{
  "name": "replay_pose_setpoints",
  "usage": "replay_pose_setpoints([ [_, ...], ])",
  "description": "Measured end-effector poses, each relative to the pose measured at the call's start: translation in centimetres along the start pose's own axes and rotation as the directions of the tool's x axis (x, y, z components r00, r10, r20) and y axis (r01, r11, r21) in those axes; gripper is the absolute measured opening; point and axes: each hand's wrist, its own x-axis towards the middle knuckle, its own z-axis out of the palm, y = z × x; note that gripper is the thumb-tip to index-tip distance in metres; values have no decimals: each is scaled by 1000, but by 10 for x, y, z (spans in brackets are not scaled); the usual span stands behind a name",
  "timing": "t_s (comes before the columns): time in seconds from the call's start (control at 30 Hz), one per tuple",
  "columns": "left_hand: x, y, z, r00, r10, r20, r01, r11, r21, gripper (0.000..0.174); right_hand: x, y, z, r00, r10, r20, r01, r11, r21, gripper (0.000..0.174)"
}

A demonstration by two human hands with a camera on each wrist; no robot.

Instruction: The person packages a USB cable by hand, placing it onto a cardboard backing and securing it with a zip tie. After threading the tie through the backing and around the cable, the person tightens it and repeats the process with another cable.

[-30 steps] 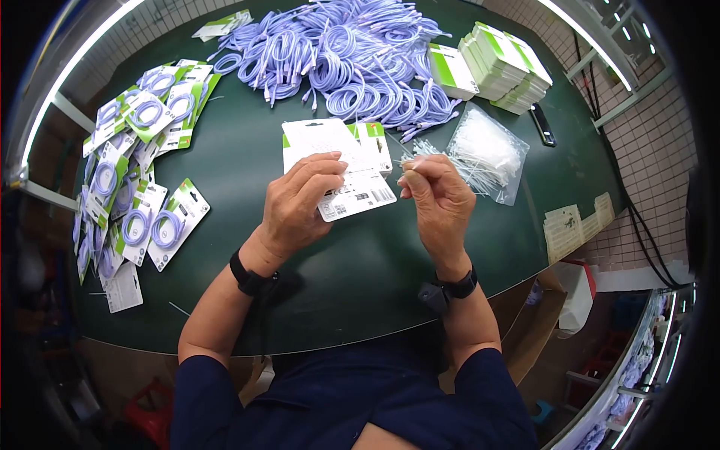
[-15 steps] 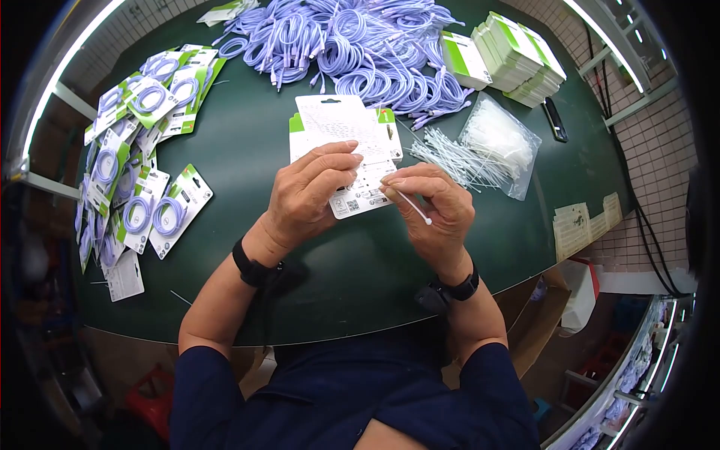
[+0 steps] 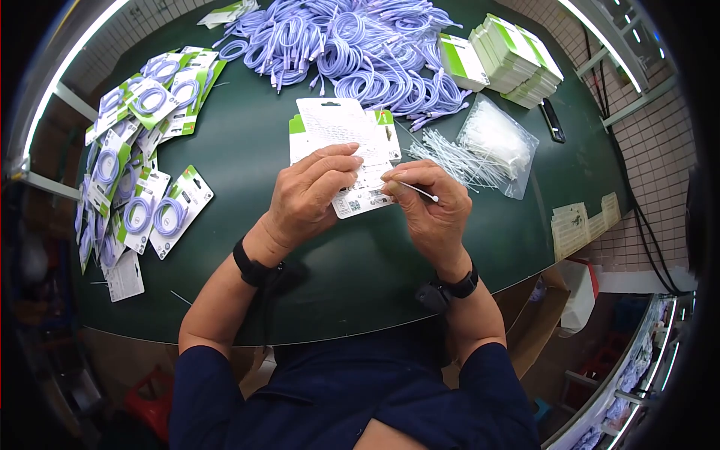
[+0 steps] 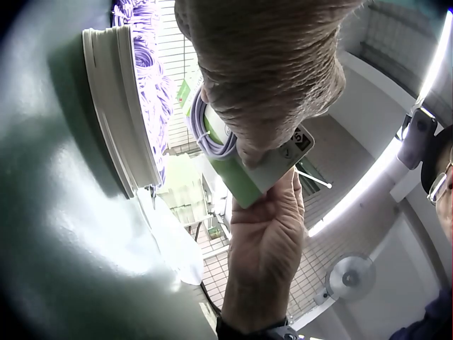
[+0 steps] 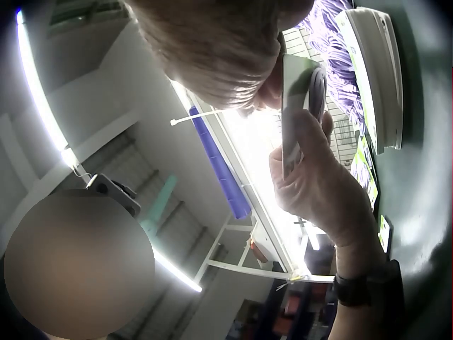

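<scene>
My left hand (image 3: 311, 187) grips a white cardboard package card (image 3: 334, 124), its printed back facing up in the head view. On the card's other side, a coiled purple cable (image 4: 200, 131) shows in the left wrist view, against a green and white front. My right hand (image 3: 437, 214) pinches a thin white cable tie (image 3: 420, 191) between thumb and fingers, right at the card's lower right edge. The tie's head end sticks out to the right. Under the held card lies a stack of green and white cards (image 3: 298, 142).
A big heap of coiled purple cables (image 3: 345, 60) covers the back of the green table (image 3: 240, 307). Loose cable ties (image 3: 454, 157) and a plastic bag (image 3: 495, 139) lie right, near stacked cards (image 3: 510, 60) and a black object (image 3: 553, 120). Packaged cables (image 3: 135, 180) pile up left.
My right hand has come left to the card's edge with the cable tie. Since half a second ago, the tie's protruding end has swung upward. My left hand keeps its hold on the card.
</scene>
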Motion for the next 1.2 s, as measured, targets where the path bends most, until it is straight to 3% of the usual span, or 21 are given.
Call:
replay_pose_setpoints([
  [0.2, 0, 2, 0, 1000, 7, 2, -7, 1000, -2, 25, 0, -3, 3, 990, 124, -68, -116, 988, 102, 10],
  [0.3, 1, 3, 0, 1000, 3, -3, -3, 1000, -8, 25, 2, -4, 0, 1000, 18, -12, -19, 998, -68, 12],
  [0.6, 3, 7, -6, 1000, 24, 15, -24, 1000, 5, 30, 9, -9, -8, 989, 29, 147, -39, 997, 62, 13],
  [0.73, 4, 10, -5, 999, 31, 20, -31, 999, 9, 30, 9, -9, -7, 987, -61, 146, 67, 997, -35, 13],
  [0.83, 5, 12, -7, 999, 22, 26, -22, 1000, 9, 30, 7, -10, -5, 999, -31, 40, 35, 996, -86, 15],
  [1.0, 9, 17, -8, 1000, 26, -1, -26, 1000, 0, 23, 7, -14, -4, 999, 44, -9, -44, 999, -28, 16],
  [1.1, 9, 18, -10, 999, 32, -9, -32, 999, 5, 23, 12, -16, -7, 993, -71, 99, 81, 991, -103, 15],
  [1.2, 12, 22, -14, 999, 31, -14, -30, 999, 13, 21, 16, -22, -10, 983, -81, 165, 104, 986, -133, 14],
])
